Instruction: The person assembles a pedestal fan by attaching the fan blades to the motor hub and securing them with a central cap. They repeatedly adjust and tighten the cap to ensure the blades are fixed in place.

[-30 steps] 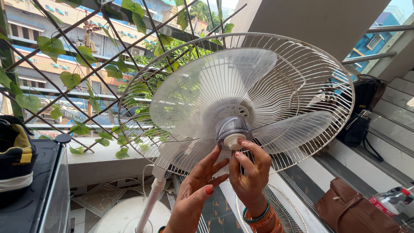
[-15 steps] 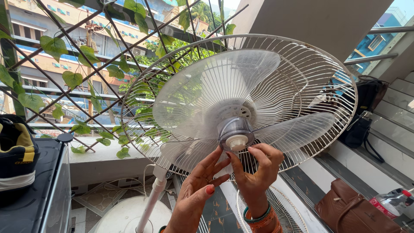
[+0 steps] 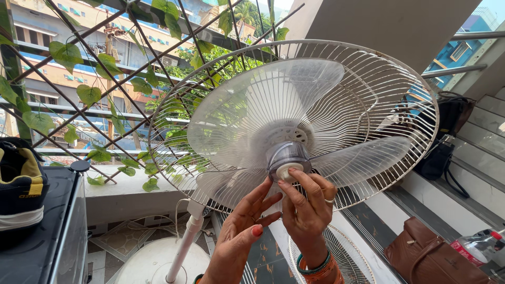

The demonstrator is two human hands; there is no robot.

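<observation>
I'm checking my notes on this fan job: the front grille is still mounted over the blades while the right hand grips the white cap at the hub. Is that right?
Not quite. The head view shows the front grille off, lying on the floor below; only the rear grille sits behind the bare blades. The right hand does grip the white cap at the hub.

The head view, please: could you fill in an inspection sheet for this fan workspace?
Surface: patterned tiled floor under the fan's round white base.
Job's things: pedestal fan with clear blades, white rear guard fitted, and a cream blade cap at the hub.
Clutter: loose front guard on the floor, brown bag, black bag, plastic bottle, shoe.
Grippers: right hand has its fingertips on the cap; left hand is open beside a blade.
Cables: white cord by the pole.
Surroundings: metal lattice with a leafy vine, stairs.
</observation>
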